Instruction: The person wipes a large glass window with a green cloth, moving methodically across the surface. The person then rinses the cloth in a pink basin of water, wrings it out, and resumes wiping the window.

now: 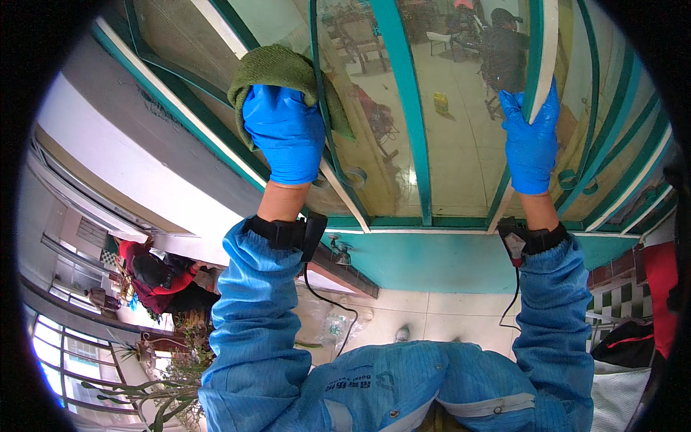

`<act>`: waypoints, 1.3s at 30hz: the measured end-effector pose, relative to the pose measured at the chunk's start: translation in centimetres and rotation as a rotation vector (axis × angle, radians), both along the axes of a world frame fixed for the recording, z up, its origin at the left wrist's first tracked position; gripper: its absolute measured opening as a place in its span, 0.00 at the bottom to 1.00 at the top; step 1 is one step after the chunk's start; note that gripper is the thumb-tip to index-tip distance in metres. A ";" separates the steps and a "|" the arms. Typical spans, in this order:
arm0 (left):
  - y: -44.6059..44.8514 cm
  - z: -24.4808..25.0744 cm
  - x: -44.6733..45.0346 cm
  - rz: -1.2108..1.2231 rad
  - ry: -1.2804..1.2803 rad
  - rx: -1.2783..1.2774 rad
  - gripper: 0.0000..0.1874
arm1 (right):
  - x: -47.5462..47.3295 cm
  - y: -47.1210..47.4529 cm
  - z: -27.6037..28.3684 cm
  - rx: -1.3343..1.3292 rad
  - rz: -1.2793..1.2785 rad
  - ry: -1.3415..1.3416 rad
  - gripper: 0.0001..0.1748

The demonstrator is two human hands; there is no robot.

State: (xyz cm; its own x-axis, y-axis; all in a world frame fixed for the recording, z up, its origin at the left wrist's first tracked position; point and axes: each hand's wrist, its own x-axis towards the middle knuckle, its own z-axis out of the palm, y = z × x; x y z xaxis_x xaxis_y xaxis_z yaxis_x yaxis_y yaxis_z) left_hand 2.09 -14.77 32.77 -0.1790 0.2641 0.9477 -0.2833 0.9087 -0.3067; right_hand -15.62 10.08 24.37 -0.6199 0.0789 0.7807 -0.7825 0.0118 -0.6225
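Note:
Both my hands wear blue gloves and are raised to a window with a green and white frame (399, 108). My left hand (286, 132) holds a green cloth (275, 67), which drapes over its fingers and lies partly behind a thin green metal bar. My right hand (532, 140) grips a green and white upright bar (541, 54), with the thumb on one side and fingers on the other. Behind the bars is glass (459, 146), through or in which a tiled floor, chairs and a person show.
A teal wall (442, 264) with a metal tap (341, 251) lies below the window. At the left are potted plants (178, 378) and a person in red and black (156, 275). A black bag (623, 345) and a white surface (618, 394) are at lower right.

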 end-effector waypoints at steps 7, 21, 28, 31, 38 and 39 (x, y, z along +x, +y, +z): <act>0.1 -2.0 1.5 0.065 -0.185 0.102 0.14 | 0.0 0.1 0.0 0.014 -0.017 0.033 0.40; 1.6 -7.0 2.0 -0.074 -0.033 0.311 0.07 | -0.2 0.1 0.2 0.062 -0.093 0.061 0.40; 3.0 -8.8 2.8 -0.179 0.002 0.605 0.07 | -0.6 -0.1 -0.1 0.040 -0.063 0.073 0.40; 2.9 -9.2 3.0 -0.192 0.015 0.713 0.07 | -0.5 -0.1 -0.1 0.040 -0.069 0.065 0.40; 3.8 -9.7 4.0 -0.521 0.020 0.922 0.03 | 0.1 0.2 0.3 0.088 -0.045 -0.004 0.40; 4.1 -9.8 4.0 -0.715 0.046 1.045 0.02 | 0.1 0.3 0.4 0.085 -0.017 -0.023 0.40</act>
